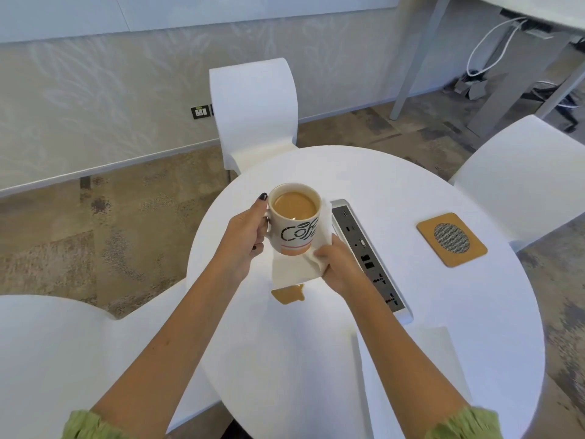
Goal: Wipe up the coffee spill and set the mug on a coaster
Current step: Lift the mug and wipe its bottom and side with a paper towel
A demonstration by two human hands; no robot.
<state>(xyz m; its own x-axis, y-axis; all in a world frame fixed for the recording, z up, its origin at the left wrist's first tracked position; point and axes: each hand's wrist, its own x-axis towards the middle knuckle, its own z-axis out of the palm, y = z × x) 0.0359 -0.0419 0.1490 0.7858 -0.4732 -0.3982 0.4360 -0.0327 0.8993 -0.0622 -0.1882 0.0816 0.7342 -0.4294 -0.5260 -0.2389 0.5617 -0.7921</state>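
A white mug [296, 228] with black lettering and an orange band, full of milky coffee, is held above the round white table [395, 185] by my left hand [245, 240], which grips its handle. My right hand [340, 267] pinches a white napkin [296, 269] against the mug's right side and underside. A small tan coffee spill [289, 294] lies on the table just below the napkin's lower edge. A square cork coaster [451, 239] with a round grey mesh centre sits at the table's right side, apart from both hands.
A grey power and data socket strip [368, 258] is set into the table right of the mug. Another white napkin [433, 346] lies near the front right. White chairs stand at the far side [253, 112], right [522, 175] and left [47, 359].
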